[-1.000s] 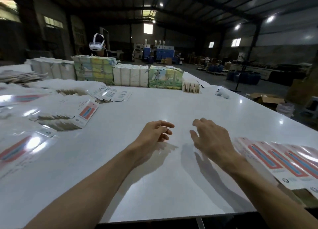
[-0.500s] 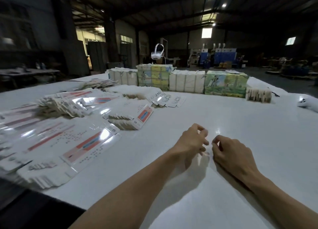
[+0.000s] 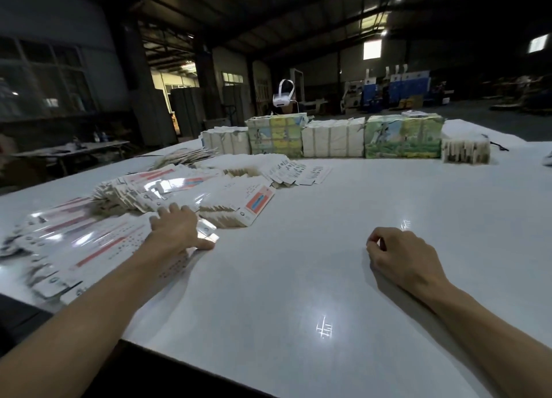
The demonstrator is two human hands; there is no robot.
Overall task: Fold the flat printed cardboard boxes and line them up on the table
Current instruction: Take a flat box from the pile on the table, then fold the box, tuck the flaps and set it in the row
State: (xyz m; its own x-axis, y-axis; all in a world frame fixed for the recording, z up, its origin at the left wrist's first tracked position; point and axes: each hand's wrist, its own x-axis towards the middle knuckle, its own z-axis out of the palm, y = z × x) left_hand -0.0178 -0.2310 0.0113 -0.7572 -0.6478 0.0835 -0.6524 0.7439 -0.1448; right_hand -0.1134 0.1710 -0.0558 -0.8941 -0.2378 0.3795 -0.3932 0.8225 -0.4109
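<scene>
Fanned stacks of flat printed boxes (image 3: 98, 239), white with red and blue stripes, cover the left of the white table (image 3: 298, 278). My left hand (image 3: 179, 228) lies palm down on the nearest stack, fingers spread, thumb at the edge of the top flat box. My right hand (image 3: 400, 254) rests on the bare tabletop to the right, fingers loosely curled and holding nothing. Another stack with a red-and-blue label (image 3: 254, 203) sits just beyond my left hand.
A row of bundled packs (image 3: 328, 142), white and green-yellow printed, stands along the far side of the table. A white headset (image 3: 283, 97) rises behind them. More fanned cards (image 3: 298, 170) lie in front of the row. The near table edge runs diagonally at bottom left.
The view has swung left. My left hand moved left from the table's middle onto the stack of flat boxes. My right hand stayed on the bare tabletop, now far from the left.
</scene>
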